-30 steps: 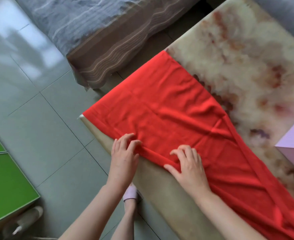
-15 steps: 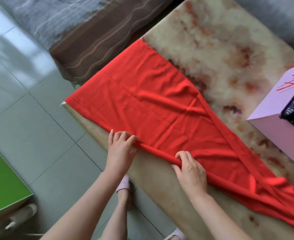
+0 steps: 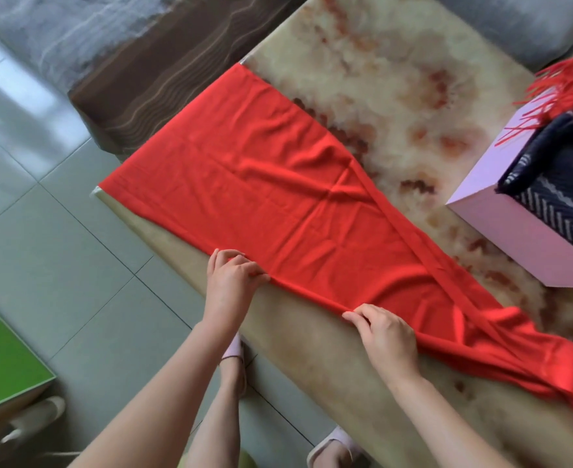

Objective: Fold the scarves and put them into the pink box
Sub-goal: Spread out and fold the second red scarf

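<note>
We see the red scarf (image 3: 288, 201) spread along the marbled table (image 3: 396, 86), its left end reaching the table's left edge and its right end trailing off frame. Our left hand (image 3: 233, 283) pinches the near hem, and our right hand (image 3: 388, 332) pinches the same hem further right (both closed on cloth). The pink box (image 3: 528, 244) stands at the far right, apart from the scarf, with a dark patterned scarf (image 3: 555, 184) and a fringed red one (image 3: 572, 86) inside. Bare tabletop lies between.
</note>
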Available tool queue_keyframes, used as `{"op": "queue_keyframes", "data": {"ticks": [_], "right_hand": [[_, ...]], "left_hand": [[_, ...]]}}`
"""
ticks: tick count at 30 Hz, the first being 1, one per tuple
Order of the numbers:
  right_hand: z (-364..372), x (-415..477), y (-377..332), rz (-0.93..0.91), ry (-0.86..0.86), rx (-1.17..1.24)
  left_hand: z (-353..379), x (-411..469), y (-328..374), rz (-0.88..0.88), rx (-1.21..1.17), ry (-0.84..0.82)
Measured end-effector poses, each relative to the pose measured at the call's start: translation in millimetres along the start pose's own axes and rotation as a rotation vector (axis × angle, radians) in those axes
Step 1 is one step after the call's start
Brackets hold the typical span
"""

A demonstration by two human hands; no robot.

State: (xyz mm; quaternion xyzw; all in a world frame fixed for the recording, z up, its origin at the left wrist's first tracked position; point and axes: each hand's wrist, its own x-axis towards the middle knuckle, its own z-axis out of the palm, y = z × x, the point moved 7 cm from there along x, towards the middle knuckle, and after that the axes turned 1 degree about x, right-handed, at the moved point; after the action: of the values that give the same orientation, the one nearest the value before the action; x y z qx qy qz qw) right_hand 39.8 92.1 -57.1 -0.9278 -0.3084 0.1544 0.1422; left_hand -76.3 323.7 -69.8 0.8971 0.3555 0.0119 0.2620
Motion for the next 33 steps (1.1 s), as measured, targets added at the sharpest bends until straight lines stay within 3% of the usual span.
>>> {"op": "queue_keyframes", "data": {"ticks": [4, 10, 15, 19, 24, 30, 33], "right_hand": [[-0.5, 0.5, -7.9, 0.03, -0.011, 0.034], [12.0, 11.1, -1.8, 0.2, -0.034, -0.016], [11.4, 9.1, -4.0, 0.133, 0.027, 0.12], [20.1, 0.0, -10.4, 0.01, -0.074, 0.078], [10.6, 6.5, 2.6, 0.101, 0.077, 0.101], [17.8, 10.0, -2.4, 0.012, 0.028, 0.105], [18.7, 10.4, 2.4, 0.06, 0.073, 0.193]], "left_hand": [[4.8, 0.6, 6.2, -0.004, 0.067, -0.062], [20.9, -13.3, 37.3, 0.175, 0.09, -0.149], [24.8, -2.5, 36.5, 0.195, 0.017, -0.193], [14.1, 3.4, 27.4, 0.18, -0.014, -0.097], [11.5, 8.7, 23.9, 0.11, -0.05, -0.036], [17.8, 12.4, 25.9, -0.005, -0.021, -0.029], [18.3, 12.1, 27.1, -0.032, -0.022, -0.038]]}}
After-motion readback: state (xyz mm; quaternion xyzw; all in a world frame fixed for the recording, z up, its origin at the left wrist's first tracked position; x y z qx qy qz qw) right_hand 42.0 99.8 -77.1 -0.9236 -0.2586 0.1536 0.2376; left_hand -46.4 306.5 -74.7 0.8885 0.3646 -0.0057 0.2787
